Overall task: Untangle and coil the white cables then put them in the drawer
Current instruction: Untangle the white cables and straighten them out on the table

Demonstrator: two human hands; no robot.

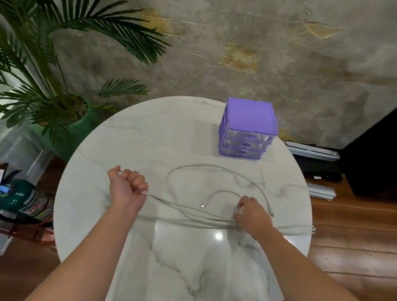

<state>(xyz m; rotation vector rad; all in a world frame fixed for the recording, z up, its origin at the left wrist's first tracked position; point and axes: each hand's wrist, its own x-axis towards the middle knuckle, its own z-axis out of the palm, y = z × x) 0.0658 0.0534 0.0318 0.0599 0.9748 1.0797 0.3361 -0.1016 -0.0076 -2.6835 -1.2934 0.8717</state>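
White cables (188, 208) lie across the middle of a round marble table (177, 257). My left hand (127, 183) is a fist closed around a bundle of their strands, which stretch rightward to my right hand (251, 212). That hand presses down on the strands with curled fingers. One large loop (215, 167) arcs toward the back, and a smaller loop ends in a plug (203, 204) between my hands. Another cable end (271, 213) lies right of my right hand. A purple three-drawer unit (249, 128) stands at the table's back right, all drawers closed.
A potted palm (59, 103) in a green pot stands left of the table. A green fire extinguisher (21, 200) in a red stand lies on the floor at left. Dark and metallic gear (313, 159) sits on the wooden floor at right.
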